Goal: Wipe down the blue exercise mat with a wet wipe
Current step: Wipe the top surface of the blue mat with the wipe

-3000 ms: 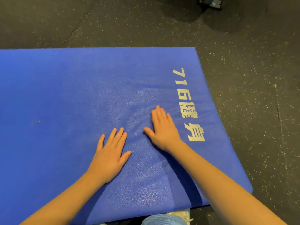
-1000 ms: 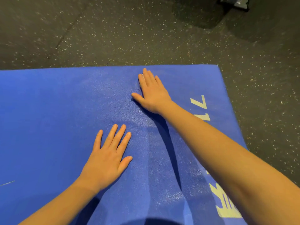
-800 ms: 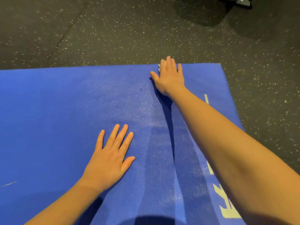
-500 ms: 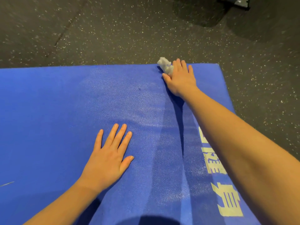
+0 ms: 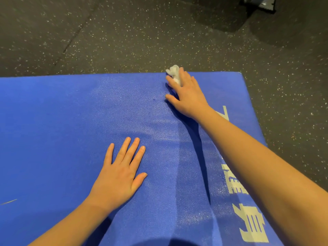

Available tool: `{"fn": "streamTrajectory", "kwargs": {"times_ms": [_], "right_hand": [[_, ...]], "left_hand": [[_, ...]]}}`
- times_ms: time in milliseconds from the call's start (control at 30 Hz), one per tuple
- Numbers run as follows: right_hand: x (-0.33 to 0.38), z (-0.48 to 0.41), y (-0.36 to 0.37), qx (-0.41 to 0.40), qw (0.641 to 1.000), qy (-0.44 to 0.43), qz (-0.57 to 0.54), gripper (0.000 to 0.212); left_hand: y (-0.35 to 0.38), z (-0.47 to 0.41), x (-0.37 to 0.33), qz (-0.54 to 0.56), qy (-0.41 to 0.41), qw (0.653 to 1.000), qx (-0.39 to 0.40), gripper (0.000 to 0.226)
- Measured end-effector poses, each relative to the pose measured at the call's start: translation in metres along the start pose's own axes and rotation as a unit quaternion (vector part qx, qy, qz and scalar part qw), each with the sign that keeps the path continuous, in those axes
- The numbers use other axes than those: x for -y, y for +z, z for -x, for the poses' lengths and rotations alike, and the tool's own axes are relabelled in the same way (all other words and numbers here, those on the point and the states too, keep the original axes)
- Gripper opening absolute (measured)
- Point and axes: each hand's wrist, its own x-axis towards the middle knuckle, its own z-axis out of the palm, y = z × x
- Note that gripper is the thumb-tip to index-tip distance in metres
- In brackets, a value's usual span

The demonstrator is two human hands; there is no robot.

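The blue exercise mat [image 5: 53,130] fills the lower part of the head view, with a shiny damp streak down its middle. My right hand [image 5: 188,98] lies flat near the mat's far edge, fingers fairly straight, pressing a bunched white wet wipe [image 5: 174,72]. The wipe pokes out past my fingertips at the edge. My left hand [image 5: 120,174] rests flat on the mat nearer to me, fingers spread, holding nothing.
White lettering [image 5: 248,219] runs along the mat's right side. Dark speckled rubber floor [image 5: 124,32] surrounds the mat beyond its far and right edges. A dark piece of equipment [image 5: 260,4] stands at the top right corner.
My right hand slid from the mat's middle out to the far edge, and the bunched wipe now shows beyond its fingertips. My left hand has stayed in place.
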Motion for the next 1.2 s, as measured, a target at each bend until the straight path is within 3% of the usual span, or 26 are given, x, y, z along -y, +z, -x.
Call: {"fn": "streamTrajectory", "kwargs": {"times_ms": [67,200,367,433,533,767,1000,1133,1200], "right_hand": [[0.002,-0.007,-0.001,0.016,0.999,0.044,-0.026,0.066],[0.007,-0.018,-0.004,0.075,0.996,0.043,-0.003,0.073],[0.002,-0.003,0.003,-0.009,0.998,0.034,0.054,0.066],[-0.005,0.008,0.005,-0.048,0.993,0.087,0.062,0.062],[-0.009,0.014,0.007,-0.034,0.989,0.146,0.017,0.066],[-0.017,-0.016,-0.009,0.046,0.989,0.134,-0.040,0.070],[-0.013,0.057,0.001,0.008,0.997,0.070,0.018,0.073],[-0.018,0.029,0.004,-0.031,0.996,0.086,0.009,0.063],[-0.019,0.007,0.002,-0.010,0.994,0.111,0.000,0.060]], "left_hand": [[0.000,0.000,0.000,-0.006,0.001,1.000,0.001,0.068],[0.000,0.000,0.001,-0.007,0.000,1.000,0.006,0.069],[0.000,0.000,0.000,-0.003,0.001,1.000,0.002,0.068],[-0.001,0.000,0.000,-0.002,0.001,1.000,-0.001,0.067],[0.000,0.000,0.001,-0.006,0.004,1.000,-0.004,0.067],[-0.001,0.000,0.000,-0.015,0.003,1.000,0.004,0.070],[-0.001,0.000,0.001,-0.008,0.002,1.000,-0.004,0.069],[-0.001,0.000,0.000,-0.016,0.003,1.000,-0.005,0.068],[-0.001,0.001,0.000,-0.021,0.003,1.000,-0.002,0.069]]}}
